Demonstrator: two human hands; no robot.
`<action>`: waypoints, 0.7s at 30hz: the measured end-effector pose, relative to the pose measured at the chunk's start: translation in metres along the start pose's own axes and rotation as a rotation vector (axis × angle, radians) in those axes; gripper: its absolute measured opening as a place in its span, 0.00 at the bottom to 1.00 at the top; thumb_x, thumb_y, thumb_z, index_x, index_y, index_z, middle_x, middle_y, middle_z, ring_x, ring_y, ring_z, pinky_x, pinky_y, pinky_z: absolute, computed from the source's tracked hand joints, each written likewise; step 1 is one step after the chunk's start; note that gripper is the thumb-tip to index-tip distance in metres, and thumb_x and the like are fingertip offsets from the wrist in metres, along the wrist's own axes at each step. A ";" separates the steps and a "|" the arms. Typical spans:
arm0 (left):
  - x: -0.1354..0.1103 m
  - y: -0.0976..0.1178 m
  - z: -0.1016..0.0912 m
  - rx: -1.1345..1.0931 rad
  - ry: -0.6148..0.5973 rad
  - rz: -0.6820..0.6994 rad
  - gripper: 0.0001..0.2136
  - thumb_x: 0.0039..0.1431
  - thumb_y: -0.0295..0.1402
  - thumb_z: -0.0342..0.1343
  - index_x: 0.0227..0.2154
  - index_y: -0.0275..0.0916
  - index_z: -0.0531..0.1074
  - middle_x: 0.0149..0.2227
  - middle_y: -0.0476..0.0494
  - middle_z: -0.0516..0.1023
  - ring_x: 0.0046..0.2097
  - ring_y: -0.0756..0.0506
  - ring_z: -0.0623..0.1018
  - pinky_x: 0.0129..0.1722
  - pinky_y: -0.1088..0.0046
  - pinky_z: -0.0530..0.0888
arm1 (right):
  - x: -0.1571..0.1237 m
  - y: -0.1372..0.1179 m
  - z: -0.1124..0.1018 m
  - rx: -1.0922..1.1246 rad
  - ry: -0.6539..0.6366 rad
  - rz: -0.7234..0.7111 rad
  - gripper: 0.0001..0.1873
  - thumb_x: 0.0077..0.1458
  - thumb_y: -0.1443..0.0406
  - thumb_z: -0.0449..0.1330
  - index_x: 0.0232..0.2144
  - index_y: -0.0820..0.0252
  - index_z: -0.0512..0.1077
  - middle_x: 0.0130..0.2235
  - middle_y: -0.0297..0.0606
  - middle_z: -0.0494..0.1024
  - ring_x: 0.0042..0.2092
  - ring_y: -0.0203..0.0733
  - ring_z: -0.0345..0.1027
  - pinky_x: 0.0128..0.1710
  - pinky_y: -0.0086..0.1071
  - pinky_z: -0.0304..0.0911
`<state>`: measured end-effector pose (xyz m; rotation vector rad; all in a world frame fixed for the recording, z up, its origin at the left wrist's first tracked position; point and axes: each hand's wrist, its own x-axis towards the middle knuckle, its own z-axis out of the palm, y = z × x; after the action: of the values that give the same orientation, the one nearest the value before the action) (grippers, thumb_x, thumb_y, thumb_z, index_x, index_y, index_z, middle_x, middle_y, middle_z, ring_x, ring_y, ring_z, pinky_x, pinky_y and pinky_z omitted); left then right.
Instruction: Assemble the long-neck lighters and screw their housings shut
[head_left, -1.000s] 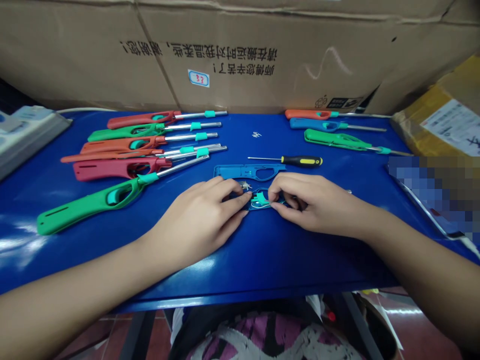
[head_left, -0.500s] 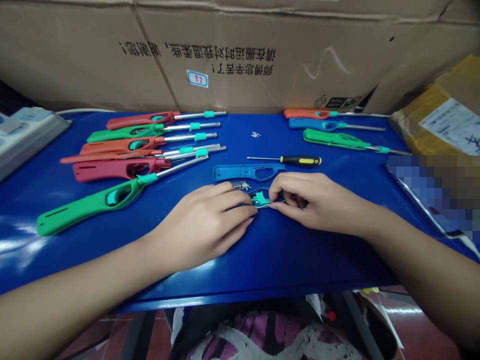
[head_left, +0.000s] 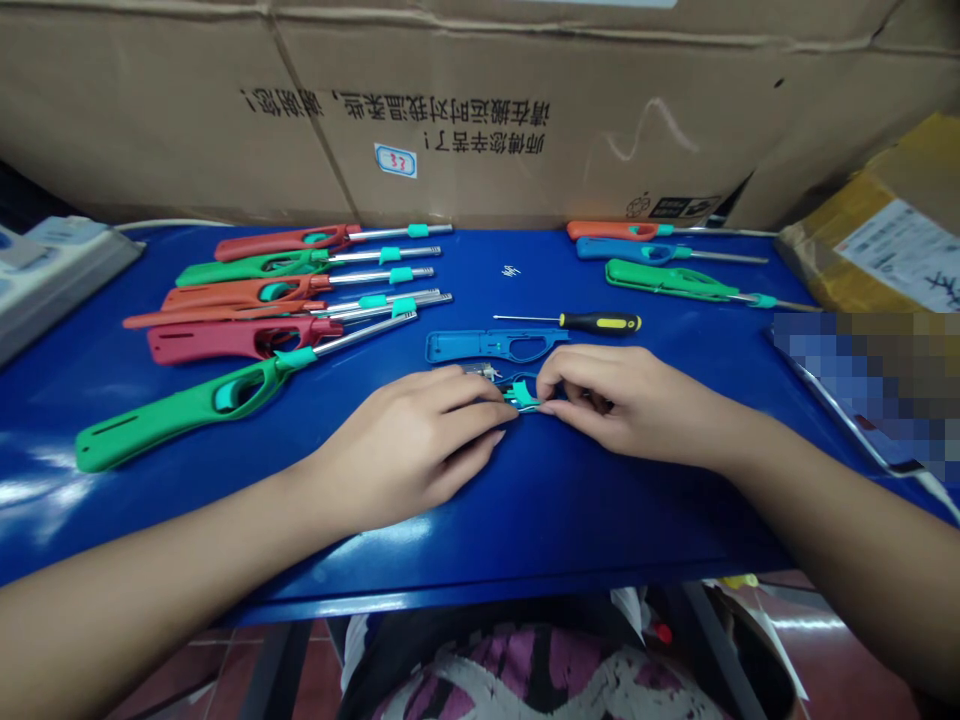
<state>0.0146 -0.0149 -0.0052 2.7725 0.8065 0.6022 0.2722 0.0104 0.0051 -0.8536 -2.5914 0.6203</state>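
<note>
An opened utility lighter lies between my hands, with its teal trigger [head_left: 523,393] and some inner parts exposed. My left hand [head_left: 420,440] is curled over the handle end and grips it, hiding most of the casing. At the other end, my right hand [head_left: 630,405] pinches a thin light wire [head_left: 529,408] beside the trigger. A small clear and metal part [head_left: 484,371] shows just past the left knuckles. Behind it lies the loose blue casing half [head_left: 466,347], inner side up. A black and yellow screwdriver [head_left: 601,322] rests beyond my right hand.
Several red, orange and green lighters [head_left: 180,415] lie at the left. Three more, including a green one [head_left: 667,278], lie at back right. A cardboard box [head_left: 465,60] stands behind the blue table [head_left: 525,520]. A power strip [head_left: 67,265] and a taped carton [head_left: 885,220] flank it.
My left fingers have shifted slightly at the trigger, and the index finger now reaches a little further right. My right hand keeps its pinch almost unmoved.
</note>
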 end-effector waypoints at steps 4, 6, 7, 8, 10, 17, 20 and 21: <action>0.000 -0.002 0.000 -0.027 -0.004 -0.010 0.13 0.70 0.29 0.51 0.52 0.38 0.76 0.47 0.39 0.80 0.47 0.43 0.79 0.48 0.63 0.77 | 0.000 -0.001 -0.001 -0.015 -0.002 -0.001 0.03 0.65 0.70 0.56 0.38 0.58 0.69 0.35 0.35 0.74 0.32 0.35 0.65 0.33 0.29 0.59; 0.000 -0.002 0.001 -0.034 0.000 -0.007 0.13 0.70 0.29 0.51 0.52 0.37 0.76 0.47 0.39 0.80 0.47 0.43 0.79 0.49 0.63 0.77 | -0.001 -0.001 -0.001 -0.015 -0.001 0.003 0.04 0.65 0.70 0.55 0.39 0.58 0.69 0.36 0.35 0.75 0.33 0.35 0.66 0.34 0.29 0.59; 0.000 -0.002 0.000 -0.037 0.000 -0.006 0.13 0.70 0.29 0.51 0.52 0.37 0.76 0.47 0.39 0.80 0.47 0.43 0.79 0.49 0.63 0.77 | 0.000 -0.001 -0.001 -0.013 -0.001 0.004 0.04 0.65 0.70 0.55 0.39 0.58 0.69 0.36 0.35 0.75 0.33 0.35 0.66 0.34 0.29 0.59; 0.000 -0.002 0.000 -0.039 -0.001 -0.006 0.13 0.70 0.29 0.51 0.52 0.38 0.76 0.47 0.39 0.80 0.47 0.43 0.79 0.49 0.63 0.77 | 0.000 -0.001 -0.001 -0.010 -0.001 0.004 0.04 0.65 0.70 0.55 0.39 0.58 0.70 0.36 0.35 0.75 0.33 0.35 0.66 0.34 0.29 0.59; 0.001 -0.001 0.000 -0.043 -0.007 -0.003 0.13 0.70 0.29 0.51 0.53 0.38 0.76 0.48 0.39 0.80 0.47 0.43 0.79 0.49 0.63 0.76 | 0.000 -0.001 -0.001 -0.001 -0.005 0.007 0.04 0.65 0.70 0.55 0.39 0.58 0.70 0.37 0.35 0.75 0.33 0.35 0.66 0.33 0.29 0.59; 0.000 -0.001 0.000 -0.033 -0.016 0.012 0.14 0.70 0.28 0.51 0.54 0.37 0.75 0.48 0.39 0.80 0.47 0.43 0.78 0.49 0.63 0.76 | 0.001 -0.002 0.000 0.060 0.024 0.116 0.02 0.60 0.70 0.60 0.35 0.59 0.72 0.29 0.29 0.70 0.27 0.31 0.61 0.30 0.28 0.56; 0.000 0.000 0.000 0.016 -0.039 0.013 0.14 0.70 0.29 0.51 0.53 0.37 0.76 0.48 0.39 0.79 0.47 0.42 0.78 0.49 0.62 0.76 | 0.001 -0.002 0.000 0.089 0.023 0.140 0.03 0.59 0.70 0.61 0.36 0.58 0.71 0.29 0.28 0.69 0.25 0.30 0.59 0.29 0.27 0.56; 0.000 0.001 0.000 0.032 -0.047 0.010 0.14 0.70 0.29 0.51 0.53 0.36 0.76 0.48 0.39 0.79 0.47 0.42 0.77 0.49 0.61 0.76 | 0.001 -0.002 0.000 0.093 0.023 0.140 0.04 0.58 0.70 0.60 0.36 0.58 0.70 0.29 0.28 0.69 0.25 0.29 0.59 0.28 0.27 0.56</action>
<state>0.0151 -0.0158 -0.0052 2.8099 0.7994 0.5291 0.2704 0.0100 0.0062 -1.0113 -2.4767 0.7585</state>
